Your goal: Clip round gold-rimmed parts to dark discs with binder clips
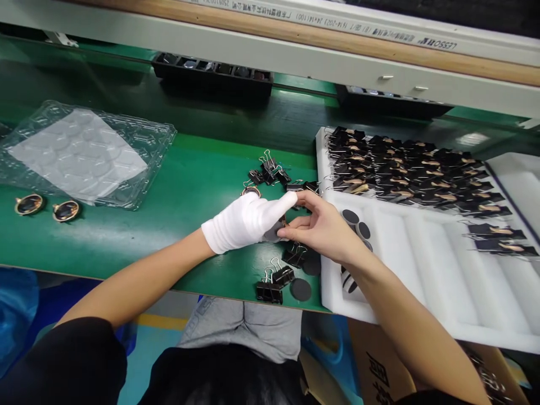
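My left hand (pixel 253 218), in a white glove, is closed with its fingertips meeting those of my right hand (pixel 320 228), which is bare and pinching. Between them shows a dark grey round disc (pixel 273 232), held by both hands; the fingers cover much of it, and a bit of gold colour shows beside it. Just behind the glove is a gold-rimmed oval piece (pixel 251 190), partly hidden. Black binder clips (pixel 269 169) lie in a heap beyond my hands, and more binder clips (pixel 270 291) lie nearer my body beside a loose dark disc (pixel 301 289).
A white foam tray (pixel 426 236) at right holds rows of clipped gold pieces (pixel 405 163) and several discs (pixel 350 217). At left are a clear plastic tray (pixel 158 146) with a white sheet and two gold-rimmed pieces (pixel 66 211). Black compartment boxes (pixel 215 79) stand under the rail.
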